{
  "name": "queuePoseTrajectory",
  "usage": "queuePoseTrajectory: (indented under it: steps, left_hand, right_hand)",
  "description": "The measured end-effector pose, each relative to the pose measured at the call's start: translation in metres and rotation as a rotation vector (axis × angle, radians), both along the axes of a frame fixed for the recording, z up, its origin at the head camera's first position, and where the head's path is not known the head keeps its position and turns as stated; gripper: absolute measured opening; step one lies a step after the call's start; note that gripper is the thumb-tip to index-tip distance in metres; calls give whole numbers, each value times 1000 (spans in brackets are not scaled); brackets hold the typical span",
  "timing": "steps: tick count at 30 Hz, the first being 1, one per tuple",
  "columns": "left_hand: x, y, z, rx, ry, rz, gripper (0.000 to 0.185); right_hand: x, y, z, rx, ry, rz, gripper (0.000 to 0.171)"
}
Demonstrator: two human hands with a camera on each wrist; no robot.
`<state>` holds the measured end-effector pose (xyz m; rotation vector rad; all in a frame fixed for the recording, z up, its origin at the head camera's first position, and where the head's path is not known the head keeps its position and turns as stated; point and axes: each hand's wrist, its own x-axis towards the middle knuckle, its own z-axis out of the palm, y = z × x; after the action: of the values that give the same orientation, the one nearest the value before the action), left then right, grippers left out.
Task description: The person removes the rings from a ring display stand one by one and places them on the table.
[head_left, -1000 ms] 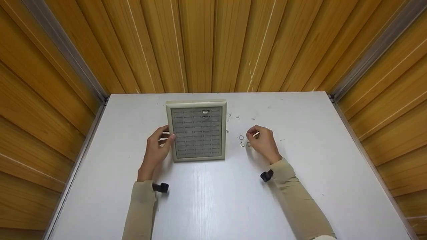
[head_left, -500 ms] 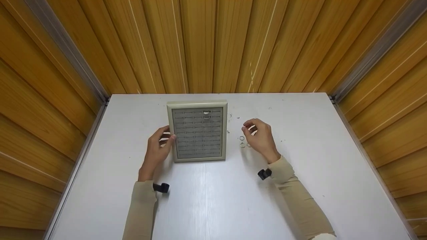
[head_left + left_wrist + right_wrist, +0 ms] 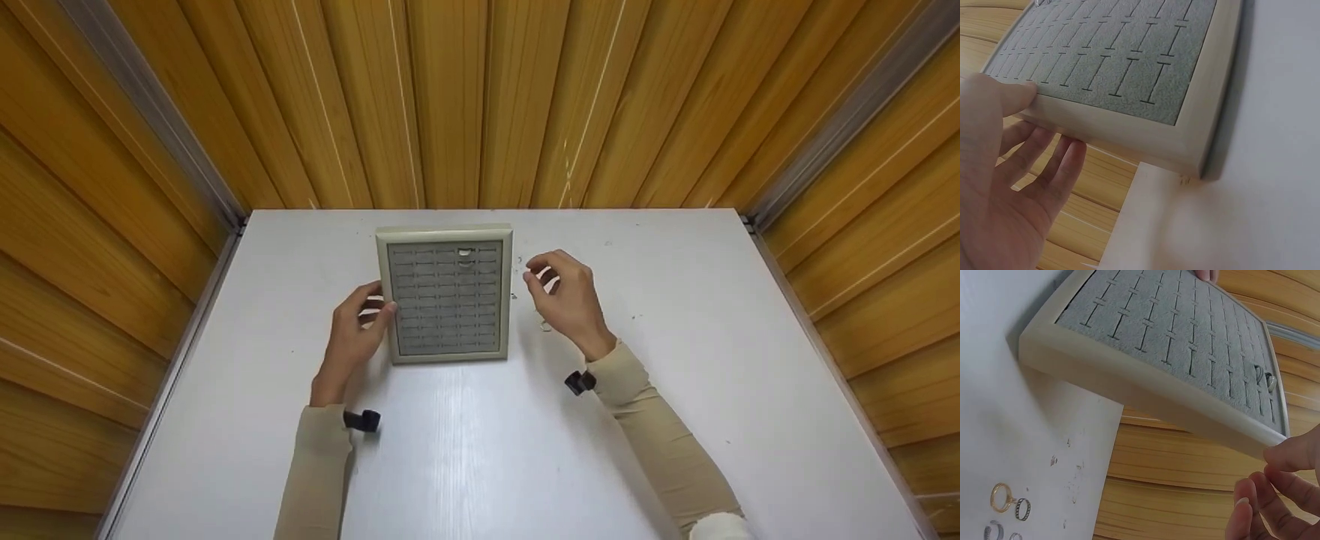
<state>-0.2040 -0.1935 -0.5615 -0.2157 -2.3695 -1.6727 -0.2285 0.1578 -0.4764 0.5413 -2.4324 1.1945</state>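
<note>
A beige ring tray with grey slotted foam lies on the white table. Two rings stand in its far slots, and the right wrist view shows these rings too. My left hand holds the tray's left edge, thumb on the frame and fingers along its side. My right hand hovers just right of the tray's rim, fingertips curled and pinched together on what looks like a small ring. Several loose rings lie on the table under that hand.
Wooden slat walls close in the table at the back and both sides. One loose ring shows beside my right wrist. Tiny metal bits lie near the tray's far right corner. A black camera mount sits on each wrist.
My right hand has lifted off the loose rings and moved left and farther away, up to the tray's right edge. The left hand and the tray have stayed put.
</note>
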Motion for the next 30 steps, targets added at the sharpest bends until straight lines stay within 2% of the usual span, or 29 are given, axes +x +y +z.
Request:
queuePoseTrajectory:
  steps: [6, 13, 17, 30]
  left_hand:
    - [0, 0, -1, -31, 16, 2, 42]
    - [0, -1, -1, -29, 35, 0, 44]
    - [-1, 0, 0, -29, 21, -4, 43]
    - [-1, -1, 0, -30, 3, -33, 43]
  right_hand:
    - [-2, -17, 11, 6, 63, 50, 8]
    - [-5, -39, 18, 110, 168, 92, 7]
    - [-5, -49, 21, 159, 209, 95, 8]
    - [-9, -71, 6, 337, 383, 47, 9]
